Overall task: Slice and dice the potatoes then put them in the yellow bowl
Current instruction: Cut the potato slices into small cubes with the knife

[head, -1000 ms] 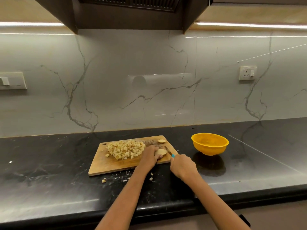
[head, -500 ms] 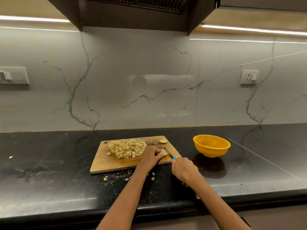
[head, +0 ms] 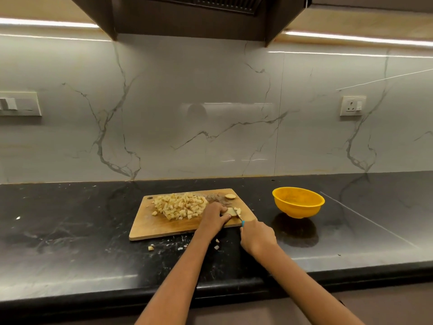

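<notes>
Your left hand (head: pixel 214 215) curls its fingers (head: pixel 223 210) over a potato piece (head: pixel 230 211) on the cutting board (head: pixel 164 225). Your right hand (head: pixel 257 235) grips the blue-handled knife (head: pixel 240 218), blade touching that piece. Diced potato pile (head: pixel 180 205) lies just left of your left fingers. Yellow bowl (head: pixel 298 202) sits on the desk (head: pixel 70 231), right of the knife, apart. One potato slice (head: pixel 230 196) rests beyond your fingers.
</notes>
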Motion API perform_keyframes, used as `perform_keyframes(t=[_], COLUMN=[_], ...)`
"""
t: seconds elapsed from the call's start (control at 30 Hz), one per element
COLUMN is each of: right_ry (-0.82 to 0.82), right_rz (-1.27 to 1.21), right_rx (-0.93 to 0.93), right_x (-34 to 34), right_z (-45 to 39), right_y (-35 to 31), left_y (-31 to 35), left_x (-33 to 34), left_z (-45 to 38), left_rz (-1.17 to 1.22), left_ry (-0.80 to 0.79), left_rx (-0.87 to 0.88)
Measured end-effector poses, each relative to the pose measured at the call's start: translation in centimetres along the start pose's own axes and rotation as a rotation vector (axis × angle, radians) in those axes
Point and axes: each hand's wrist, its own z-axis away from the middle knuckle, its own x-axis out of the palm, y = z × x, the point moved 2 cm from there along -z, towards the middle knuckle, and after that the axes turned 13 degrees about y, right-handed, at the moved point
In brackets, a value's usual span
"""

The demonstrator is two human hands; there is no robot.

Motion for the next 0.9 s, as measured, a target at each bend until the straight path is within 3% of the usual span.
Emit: perform_keyframes(t=[0.13, 0.27, 0.4, 0.67, 0.9], right_ry=[0.061, 0.092, 0.046, 0.014, -0.128], right_rz=[0.026, -0.212, -0.316, -0.290, -0.289], right_rx=[0.010, 0.150, 0.175, 0.178, 0.181], right_x=[0.1, -0.2, 0.2, 1.1, -0.4], right_z=[1.2, 0.6, -0.5, -1.0, -1.8], right_y=[0.8, 1.6, 0.9, 0.4, -0.8], left_y=[-0.2, -0.2, -0.3, -0.5, -0.4], left_x=[0.2, 0.2, 0.1, 0.1, -0.1], left_z=[0.2, 0.2, 0.2, 0.1, 0.1], left_rz=[-0.001, 0.005, 0.015, 0.041, 0.081], left_ry=[0.018, -0.012, -0.017, -0.002, -0.005], left_rx=[-0.024, -0.020, -0.032, -0.029, -0.027])
